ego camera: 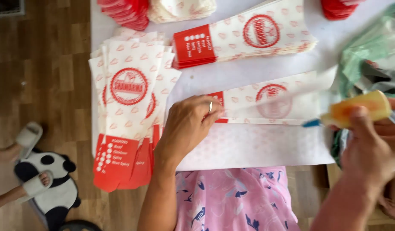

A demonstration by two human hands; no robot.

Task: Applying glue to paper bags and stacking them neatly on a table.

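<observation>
Nearest me, her right hand (371,149) grips a yellow glue bottle (360,109) while her left hand (189,124) presses flat, holding nothing, on a paper bag (270,100) mid-table, seemingly mid-gluing, needing a steady line along the edge; stacked bags (129,107) lie beyond.

Two hands over the surface (248,149): left (189,126), right (368,149), the right holding one yellow-orange glue bottle (360,109). Printed red-and-white paper bags: one loose bag (270,102) under the left hand, two full stacks in view, a fanned one (129,111) at left and a flat one (248,38) above, sheets too many and too overlapped to count. Three more piles cut by the top edge: two red (126,13) (336,8), one pale (180,8); also one panda cushion (52,184) on the floor, two slippered feet (28,134) (39,184).
</observation>
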